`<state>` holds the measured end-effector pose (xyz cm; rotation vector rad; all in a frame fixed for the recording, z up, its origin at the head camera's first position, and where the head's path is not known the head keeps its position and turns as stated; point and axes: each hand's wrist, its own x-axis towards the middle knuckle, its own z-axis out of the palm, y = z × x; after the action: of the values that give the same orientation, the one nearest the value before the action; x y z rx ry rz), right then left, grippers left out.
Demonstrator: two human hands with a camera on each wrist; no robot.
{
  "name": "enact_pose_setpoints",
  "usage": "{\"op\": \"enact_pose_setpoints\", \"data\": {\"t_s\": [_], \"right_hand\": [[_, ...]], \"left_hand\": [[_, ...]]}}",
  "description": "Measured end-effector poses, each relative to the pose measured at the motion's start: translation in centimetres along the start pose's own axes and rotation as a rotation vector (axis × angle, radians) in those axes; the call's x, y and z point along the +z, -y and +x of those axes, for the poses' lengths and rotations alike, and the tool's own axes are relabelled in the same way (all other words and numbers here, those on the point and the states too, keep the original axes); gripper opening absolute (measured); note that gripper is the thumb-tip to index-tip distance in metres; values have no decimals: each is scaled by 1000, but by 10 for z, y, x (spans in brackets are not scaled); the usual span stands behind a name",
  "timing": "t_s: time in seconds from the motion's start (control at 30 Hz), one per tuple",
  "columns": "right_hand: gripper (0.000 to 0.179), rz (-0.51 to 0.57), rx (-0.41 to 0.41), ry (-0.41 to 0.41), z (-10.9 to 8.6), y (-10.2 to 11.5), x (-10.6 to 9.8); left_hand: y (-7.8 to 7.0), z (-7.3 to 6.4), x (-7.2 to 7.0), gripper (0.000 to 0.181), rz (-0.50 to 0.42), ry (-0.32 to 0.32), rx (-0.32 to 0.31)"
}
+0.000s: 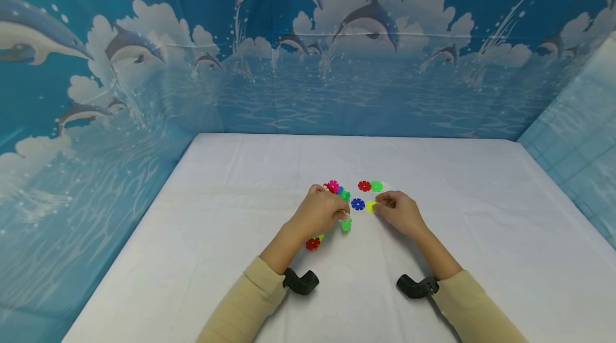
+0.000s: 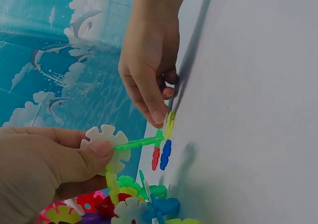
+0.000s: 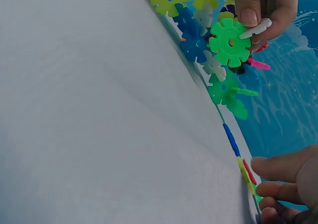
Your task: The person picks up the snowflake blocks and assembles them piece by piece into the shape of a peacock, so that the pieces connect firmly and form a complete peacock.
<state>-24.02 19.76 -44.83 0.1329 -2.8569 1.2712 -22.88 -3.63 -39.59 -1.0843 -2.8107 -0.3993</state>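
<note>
My left hand [image 1: 321, 211] pinches a white snowflake disc [image 2: 110, 130] between thumb and fingers. A green snowflake disc [image 3: 229, 44] is slotted onto it, and a yellow one [image 2: 113, 183] joins below in the left wrist view. On the white table, my right hand [image 1: 400, 213] reaches a flat yellow disc [image 1: 369, 206]. Its fingertips are right at the disc's edge, with thumb and forefinger apart in the right wrist view. A dark blue disc [image 1: 358, 204] lies beside the yellow one. Red [image 1: 364, 186] and green [image 1: 377, 186] discs lie just behind.
A cluster of mixed-colour discs [image 3: 194, 42], some joined together, sits behind and under my left hand, partly hidden by it. One red disc [image 1: 313, 244] shows near the left wrist. A dolphin-printed curtain [image 1: 366, 91] borders the white table [image 1: 231, 214].
</note>
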Motion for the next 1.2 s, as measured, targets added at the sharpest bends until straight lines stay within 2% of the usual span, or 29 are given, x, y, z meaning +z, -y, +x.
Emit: {"op": "enact_pose_setpoints", "data": {"t_s": [0.13,0.23,0.53,0.87,1.2], "right_hand": [[33,-101,-19,-7,3,1,5],[33,-107,-5,-8,2,3,7],[19,-12,-40,-28,-5,9,7],[15,123,9,69,-16,15,8],[14,201,-46,121,-27,19,16]], "left_hand": [[0,0,2,13,1,-5,-6],[0,0,2,13,1,-10,-2],[1,-1,0,11,5,-12,8],[0,-1,0,11,9,-9,-1],[1,-1,2,8,-2,-41,13]]}}
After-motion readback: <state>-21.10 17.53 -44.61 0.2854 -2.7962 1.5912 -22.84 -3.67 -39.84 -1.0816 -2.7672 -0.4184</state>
